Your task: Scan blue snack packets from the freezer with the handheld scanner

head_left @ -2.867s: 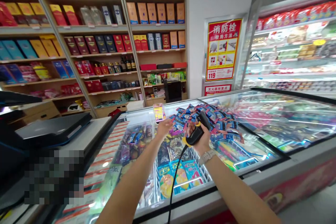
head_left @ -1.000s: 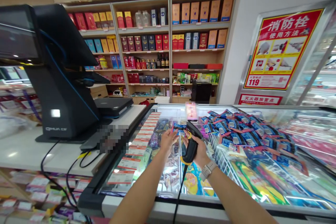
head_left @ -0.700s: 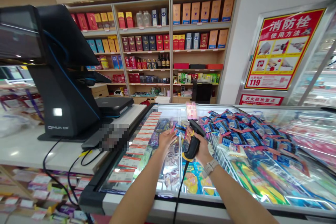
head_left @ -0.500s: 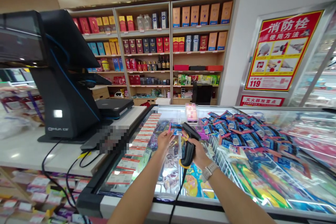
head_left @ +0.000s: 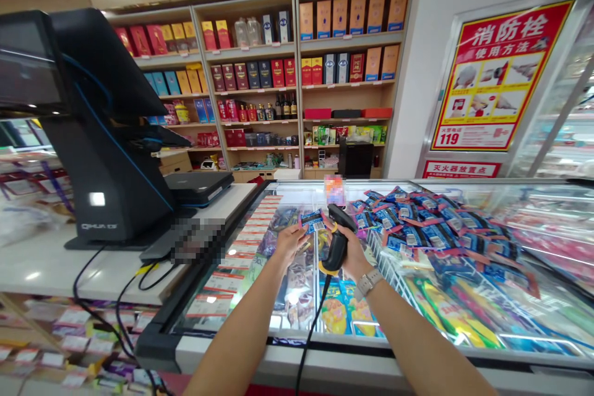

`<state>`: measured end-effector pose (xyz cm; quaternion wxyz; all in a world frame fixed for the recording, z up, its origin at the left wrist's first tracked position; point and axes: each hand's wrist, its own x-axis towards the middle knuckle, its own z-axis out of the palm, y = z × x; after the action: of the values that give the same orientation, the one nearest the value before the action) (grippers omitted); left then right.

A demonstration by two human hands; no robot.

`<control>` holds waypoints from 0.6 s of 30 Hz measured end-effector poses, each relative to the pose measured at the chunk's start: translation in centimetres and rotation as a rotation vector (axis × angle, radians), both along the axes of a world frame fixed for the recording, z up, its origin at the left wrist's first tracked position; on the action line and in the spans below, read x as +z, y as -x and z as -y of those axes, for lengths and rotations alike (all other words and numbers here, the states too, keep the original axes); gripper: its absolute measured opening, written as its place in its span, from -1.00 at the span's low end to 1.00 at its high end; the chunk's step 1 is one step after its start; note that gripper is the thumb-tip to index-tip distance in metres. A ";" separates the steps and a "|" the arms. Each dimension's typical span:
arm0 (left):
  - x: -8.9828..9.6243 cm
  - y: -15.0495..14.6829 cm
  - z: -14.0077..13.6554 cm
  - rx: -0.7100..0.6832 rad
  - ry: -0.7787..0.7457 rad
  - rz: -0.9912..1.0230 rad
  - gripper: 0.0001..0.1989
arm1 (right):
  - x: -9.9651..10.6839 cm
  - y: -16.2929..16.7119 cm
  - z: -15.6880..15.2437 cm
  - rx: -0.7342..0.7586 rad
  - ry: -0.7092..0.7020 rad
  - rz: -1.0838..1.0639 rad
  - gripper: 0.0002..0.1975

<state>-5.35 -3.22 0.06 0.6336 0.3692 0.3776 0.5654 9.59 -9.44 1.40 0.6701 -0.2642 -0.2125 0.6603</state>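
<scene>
My left hand (head_left: 291,242) pinches the left end of a small blue packet (head_left: 312,221) with pink ends and a barcode label. Wrapped round the grip of a black and yellow barcode scanner (head_left: 335,247) is my right hand (head_left: 355,250), with a pale watch at the wrist. The scanner's head is close to the packet's right side, and its cable hangs down toward me. Both hands are above the glass top of a chest freezer (head_left: 218,343). On the glass to the right lies a heap of similar blue packets (head_left: 417,219).
A black checkout terminal (head_left: 106,179) stands on the white counter (head_left: 37,269) at the left, with loose cables (head_left: 118,315) hanging by its edge. Frozen goods and wire baskets (head_left: 394,278) show through the glass. Shelves (head_left: 253,52) with boxes and bottles line the back.
The scanner's head has tilted more upright, and the packet's barcode label now shows more plainly beside it. The camera view has shifted slightly. Both hands keep their holds.
</scene>
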 end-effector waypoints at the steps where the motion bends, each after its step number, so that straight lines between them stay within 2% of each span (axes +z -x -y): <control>1: 0.0 0.1 0.0 0.023 -0.004 0.001 -0.72 | 0.1 -0.1 0.1 -0.030 0.000 0.025 -0.74; 4: 0.0 0.5 -0.3 0.134 -0.011 0.027 -0.74 | 0.7 -0.4 0.8 -0.090 -0.007 0.199 -0.80; 6: 0.0 0.9 -0.6 0.197 -0.027 0.037 -0.74 | 1.1 -0.7 1.3 -0.061 -0.042 0.368 -0.84; 12: -0.3 1.5 -1.2 0.287 -0.069 0.016 -0.73 | 0.8 -0.9 1.6 0.013 -0.108 0.834 -0.74; 18: -0.5 1.6 -1.3 0.267 -0.090 -0.058 -0.73 | 0.3 -0.9 1.2 0.024 -0.106 0.879 -0.78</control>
<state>-6.92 -1.89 -0.41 0.5242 0.3600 0.4157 0.6502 10.49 -10.63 1.71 0.5211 -0.4827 -0.5139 0.4810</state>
